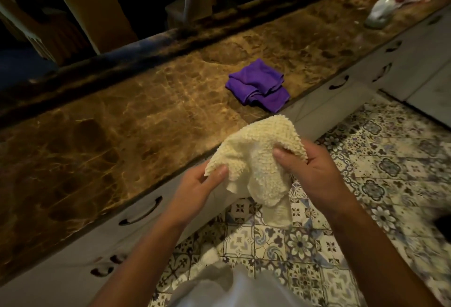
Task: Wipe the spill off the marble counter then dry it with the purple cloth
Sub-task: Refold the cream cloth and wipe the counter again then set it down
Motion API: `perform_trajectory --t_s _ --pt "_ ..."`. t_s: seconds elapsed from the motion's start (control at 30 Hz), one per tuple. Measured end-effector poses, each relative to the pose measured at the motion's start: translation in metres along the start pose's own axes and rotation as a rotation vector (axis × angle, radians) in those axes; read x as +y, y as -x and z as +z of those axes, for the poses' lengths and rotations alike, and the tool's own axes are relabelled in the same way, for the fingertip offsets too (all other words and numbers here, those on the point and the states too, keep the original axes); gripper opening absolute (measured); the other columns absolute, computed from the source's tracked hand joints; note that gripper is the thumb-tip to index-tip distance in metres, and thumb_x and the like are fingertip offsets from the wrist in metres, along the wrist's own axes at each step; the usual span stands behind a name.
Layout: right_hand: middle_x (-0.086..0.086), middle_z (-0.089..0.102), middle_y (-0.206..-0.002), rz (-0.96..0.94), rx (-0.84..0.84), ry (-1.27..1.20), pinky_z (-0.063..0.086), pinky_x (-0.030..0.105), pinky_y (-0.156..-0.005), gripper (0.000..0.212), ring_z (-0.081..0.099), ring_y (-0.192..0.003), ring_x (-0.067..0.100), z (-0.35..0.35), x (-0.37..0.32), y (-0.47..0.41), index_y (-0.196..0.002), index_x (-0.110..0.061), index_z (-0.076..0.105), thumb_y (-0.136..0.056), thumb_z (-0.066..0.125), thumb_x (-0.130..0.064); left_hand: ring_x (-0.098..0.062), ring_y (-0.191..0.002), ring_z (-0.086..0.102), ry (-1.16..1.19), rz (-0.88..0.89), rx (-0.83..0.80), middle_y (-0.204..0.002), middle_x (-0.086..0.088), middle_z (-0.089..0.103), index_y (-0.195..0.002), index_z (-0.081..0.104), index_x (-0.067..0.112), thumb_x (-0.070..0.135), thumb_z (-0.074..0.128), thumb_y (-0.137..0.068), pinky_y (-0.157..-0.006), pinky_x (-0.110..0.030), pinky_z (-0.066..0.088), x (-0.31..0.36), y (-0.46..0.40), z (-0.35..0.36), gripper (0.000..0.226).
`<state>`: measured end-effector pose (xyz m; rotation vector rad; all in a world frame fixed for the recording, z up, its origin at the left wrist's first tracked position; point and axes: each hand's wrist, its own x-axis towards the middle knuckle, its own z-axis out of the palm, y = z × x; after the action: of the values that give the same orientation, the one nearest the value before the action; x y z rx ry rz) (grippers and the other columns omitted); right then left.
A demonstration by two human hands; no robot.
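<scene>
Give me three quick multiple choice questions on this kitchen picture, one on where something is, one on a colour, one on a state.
1. Where does the purple cloth lie?
A. on the marble counter
B. on the tiled floor
C. in a drawer

2. What colour is the held cloth?
A. blue
B. cream
C. red

3. How is that cloth held?
A. by one hand
B. by no hand
C. by both hands

Answers:
1 A, it lies folded near the counter's front edge.
2 B, its nubby fabric is cream.
3 C, the left hand and right hand each have a grip on it.
</scene>
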<state>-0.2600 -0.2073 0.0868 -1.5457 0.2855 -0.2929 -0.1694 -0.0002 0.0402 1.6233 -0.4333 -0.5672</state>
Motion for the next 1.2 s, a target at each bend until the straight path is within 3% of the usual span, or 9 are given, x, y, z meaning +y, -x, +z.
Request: perform_trajectory --t_s 0.07,0.23,0.37,0.47,0.63,0.73,0.87,1.03,1.2 --pt "-0.013 0.08 -0.1 0.034 0.049 0.031 0.055 0.014 -0.075 0.024 0.074 -0.094 0.002 0.003 0.005 -0.009 -0.109 -0.024 0.073 -0.094 0.064 -0.008 0.005 -0.081 0.069 0.073 0.0 0.019 -0.083 0.018 0.076 -0.089 0.072 0.019 0.031 0.053 -0.096 -0.077 -0.013 0.05 0.001 -0.019 0.003 0.024" --pt "-0.001 0.081 -0.097 0.12 0.167 -0.012 0.059 0.023 -0.074 0.018 0.077 -0.091 0.014 0.016 0.01 -0.041 -0.105 -0.017 0.075 -0.095 0.062 -0.009 -0.009 -0.102 0.075 0.44 -0.142 0.047 -0.106 0.004 0.08 -0.119 0.067 0.014 0.042 0.056 -0.089 -0.081 -0.02 0.056 -0.001 -0.063 -0.004 0.042" --pt "-0.001 0.081 -0.101 0.177 0.223 -0.12 0.061 0.031 -0.079 0.019 0.076 -0.097 0.016 0.029 0.011 -0.073 -0.104 -0.021 0.074 -0.092 0.064 -0.011 -0.011 -0.099 0.076 0.415 -0.199 -0.023 -0.11 0.003 0.08 -0.121 0.064 0.018 0.043 0.072 -0.081 -0.077 -0.022 0.057 -0.008 -0.088 -0.013 0.048" --pt "0.008 0.079 -0.107 0.185 0.187 -0.242 0.06 0.039 -0.088 0.025 0.075 -0.103 0.025 0.039 0.009 -0.098 -0.105 -0.019 0.077 -0.082 0.066 -0.02 -0.017 -0.097 0.077 0.452 -0.302 -0.046 -0.106 -0.004 0.081 -0.116 0.068 0.014 0.044 0.072 -0.083 -0.08 -0.026 0.058 -0.016 -0.102 -0.018 0.045" --pt "0.007 0.08 -0.098 0.166 0.054 -0.407 0.062 0.031 -0.077 0.025 0.077 -0.093 0.019 0.044 0.005 -0.146 -0.097 -0.018 0.081 -0.084 0.06 -0.016 -0.014 -0.085 0.077 0.429 -0.336 -0.076 -0.091 -0.004 0.081 -0.082 0.083 0.02 0.062 0.07 -0.08 -0.081 -0.025 0.059 -0.022 -0.128 -0.023 0.045" --pt "0.005 0.08 -0.103 0.172 -0.021 -0.348 0.061 0.032 -0.078 0.023 0.076 -0.097 0.02 0.039 0.01 -0.182 -0.1 -0.021 0.081 -0.086 0.064 -0.015 -0.016 -0.091 0.077 0.443 -0.239 0.091 -0.095 -0.003 0.081 -0.09 0.08 0.017 0.069 0.082 -0.061 -0.086 -0.033 0.06 -0.016 -0.151 -0.028 0.059" --pt "0.008 0.078 -0.111 0.223 -0.137 -0.104 0.057 0.044 -0.092 0.027 0.074 -0.105 0.027 0.026 0.027 -0.239 -0.113 -0.018 0.073 -0.086 0.071 -0.022 -0.022 -0.099 0.077 0.355 -0.159 0.357 -0.104 -0.004 0.081 -0.104 0.076 0.017 0.033 0.073 -0.082 -0.084 -0.039 0.06 -0.006 -0.179 -0.036 0.028" --pt "0.0 0.08 -0.107 0.275 -0.344 0.227 0.056 0.053 -0.096 0.019 0.074 -0.105 0.025 0.016 0.058 -0.306 -0.11 -0.02 0.074 -0.094 0.069 -0.028 -0.027 -0.106 0.075 0.334 -0.229 0.587 -0.111 -0.006 0.08 -0.11 0.078 0.016 0.027 0.068 -0.094 -0.093 -0.049 0.058 -0.011 -0.205 -0.039 0.021" --pt "0.009 0.076 -0.09 0.211 -0.509 0.564 0.057 0.054 -0.08 0.058 0.071 -0.089 0.033 0.022 0.083 -0.343 -0.098 -0.01 0.067 -0.075 0.057 -0.063 -0.042 -0.093 0.074 0.163 -0.332 0.812 -0.098 -0.018 0.079 -0.099 0.078 0.009 0.033 0.064 -0.098 -0.083 -0.058 0.058 -0.028 -0.221 -0.04 0.028"
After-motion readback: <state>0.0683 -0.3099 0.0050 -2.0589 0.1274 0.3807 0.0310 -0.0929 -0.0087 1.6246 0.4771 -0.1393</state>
